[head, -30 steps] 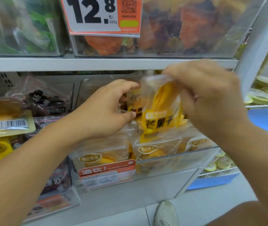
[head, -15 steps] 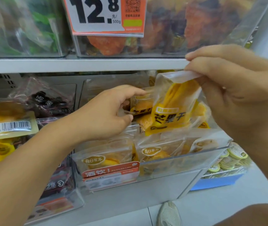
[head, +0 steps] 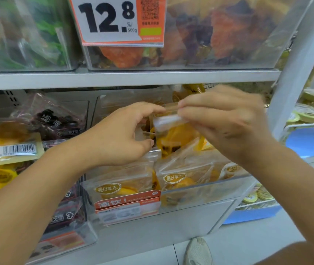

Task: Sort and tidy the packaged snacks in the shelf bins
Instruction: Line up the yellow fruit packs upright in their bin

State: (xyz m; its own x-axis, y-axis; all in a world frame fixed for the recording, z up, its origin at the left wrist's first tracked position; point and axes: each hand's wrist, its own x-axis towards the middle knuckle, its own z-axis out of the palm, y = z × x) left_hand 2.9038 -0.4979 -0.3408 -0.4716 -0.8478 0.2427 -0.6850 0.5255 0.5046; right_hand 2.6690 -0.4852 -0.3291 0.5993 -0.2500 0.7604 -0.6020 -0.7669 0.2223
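Observation:
A clear bin [head: 200, 196] on the middle shelf holds several yellow dried-mango packets [head: 177, 178]. My right hand [head: 227, 123] pinches the clear top edge of one mango packet [head: 173, 134] and holds it low over the back of the bin. My left hand [head: 121, 136] reaches in from the left, thumb and fingers curled round the left edge of a packet behind it. Which packet the left fingers touch is partly hidden.
A bin of dark plum packets [head: 53, 119] stands to the left, with a barcode-labelled yellow packet [head: 13, 148] beside it. Above, a shelf board [head: 133, 78] carries bins and a 12.8 price tag [head: 118, 22]. A white upright post [head: 293, 69] stands at the right.
My right hand has moved left and down, lowering the mango packet into the bin. My left hand stays at the packets, its fingers now closer to the right hand.

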